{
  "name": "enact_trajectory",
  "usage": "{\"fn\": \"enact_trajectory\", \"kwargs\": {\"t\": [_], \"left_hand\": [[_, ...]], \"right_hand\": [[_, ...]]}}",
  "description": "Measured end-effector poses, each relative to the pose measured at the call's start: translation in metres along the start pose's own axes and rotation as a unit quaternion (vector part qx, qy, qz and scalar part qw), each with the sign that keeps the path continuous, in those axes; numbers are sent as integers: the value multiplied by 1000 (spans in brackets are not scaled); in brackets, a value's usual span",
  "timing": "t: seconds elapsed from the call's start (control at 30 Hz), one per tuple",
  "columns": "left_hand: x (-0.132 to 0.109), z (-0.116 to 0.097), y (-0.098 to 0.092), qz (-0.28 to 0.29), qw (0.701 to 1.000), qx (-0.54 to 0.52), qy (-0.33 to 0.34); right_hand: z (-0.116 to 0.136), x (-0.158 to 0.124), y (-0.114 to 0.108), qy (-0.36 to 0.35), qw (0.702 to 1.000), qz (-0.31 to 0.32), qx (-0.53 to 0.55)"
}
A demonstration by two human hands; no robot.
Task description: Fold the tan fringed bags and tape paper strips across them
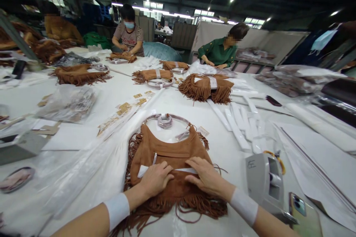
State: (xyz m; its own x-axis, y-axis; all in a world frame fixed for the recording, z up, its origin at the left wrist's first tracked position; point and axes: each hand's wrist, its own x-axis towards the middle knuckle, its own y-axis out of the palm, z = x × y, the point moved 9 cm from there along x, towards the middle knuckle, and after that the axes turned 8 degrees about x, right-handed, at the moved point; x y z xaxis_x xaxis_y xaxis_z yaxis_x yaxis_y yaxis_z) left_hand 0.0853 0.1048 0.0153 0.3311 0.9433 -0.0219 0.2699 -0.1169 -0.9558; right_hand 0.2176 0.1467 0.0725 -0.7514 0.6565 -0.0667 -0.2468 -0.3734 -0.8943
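Observation:
A brown suede handbag [167,152] with long fringe lies flat on the white table in front of me, its curved handle pointing away. A white strip [185,170] runs across its front, partly hidden by my hands. My left hand [157,178] rests on the left half of the bag over the strip, fingers lying on the suede with the thumb apart. On the right half, my right hand [204,176] presses down with thumb and fingers spread. A wrapped coil of strap [165,121] sits inside the handle's arc.
More fringed bags [207,87] lie further back, near several co-workers [222,50]. Grey tape dispensers [264,179] stand at right and left. A phone [304,213] is at lower right; white strips [244,122] and tags [124,108] lie about. Plastic sheeting [91,166] covers the left.

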Motion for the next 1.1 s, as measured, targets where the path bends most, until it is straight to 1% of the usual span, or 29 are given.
{"fn": "enact_trajectory", "kwargs": {"t": [0.03, 0.1, 0.17, 0.23, 0.3, 0.4, 0.43, 0.5, 0.53, 0.6, 0.67, 0.7, 0.73, 0.83, 0.9, 1.0, 1.1], "left_hand": [[0, 0, 0, -1, 1000, 1, 0], [-1, 1, 0, 1, 1000, 7, 3], [-1, 1, 0, 7, 1000, 12, 2], [0, 1, -1, 16, 1000, 21, -10], [3, -3, -6, 4, 999, 48, -13], [4, -16, -16, -53, 994, 91, 32], [3, -18, -16, -62, 992, 95, 46], [1, -15, -9, -58, 994, 85, 42], [1, -10, -4, -53, 995, 76, 29], [-1, -3, 4, -53, 997, 57, 8], [-1, 0, 8, -58, 997, 46, 8], [0, 0, 9, -60, 997, 42, 11], [0, 0, 10, -61, 997, 40, 12], [2, 1, 10, -65, 997, 34, 11], [2, 1, 9, -65, 997, 29, 10], [3, 2, 8, -54, 998, 20, 10], [3, 4, 6, -37, 999, 7, 8]], "right_hand": [[6, 4, 9, -6, 1000, 4, 7], [9, 12, 27, -9, 1000, 5, 25], [5, 17, 39, -7, 999, -8, 45], [-1, 21, 46, -8, 998, -21, 66], [-6, 22, 50, -8, 996, -29, 78], [-6, 22, 47, -13, 995, -38, 87], [-5, 22, 45, -16, 995, -36, 97], [-7, 28, 39, -6, 991, -23, 132], [-13, 35, 32, 17, 989, -28, 144], [-32, 54, 12, 92, 984, -72, 134], [-52, 82, -10, 159, 974, -131, 89], [-59, 98, -16, 178, 971, -148, 67], [-64, 116, -18, 189, 969, -152, 51], [-73, 161, -5, 206, 968, -143, 29], [-75, 179, 9, 210, 968, -136, 35], [-77, 187, 26, 206, 968, -120, 76], [-82, 183, 29, 203, 961, -107, 153]]}}
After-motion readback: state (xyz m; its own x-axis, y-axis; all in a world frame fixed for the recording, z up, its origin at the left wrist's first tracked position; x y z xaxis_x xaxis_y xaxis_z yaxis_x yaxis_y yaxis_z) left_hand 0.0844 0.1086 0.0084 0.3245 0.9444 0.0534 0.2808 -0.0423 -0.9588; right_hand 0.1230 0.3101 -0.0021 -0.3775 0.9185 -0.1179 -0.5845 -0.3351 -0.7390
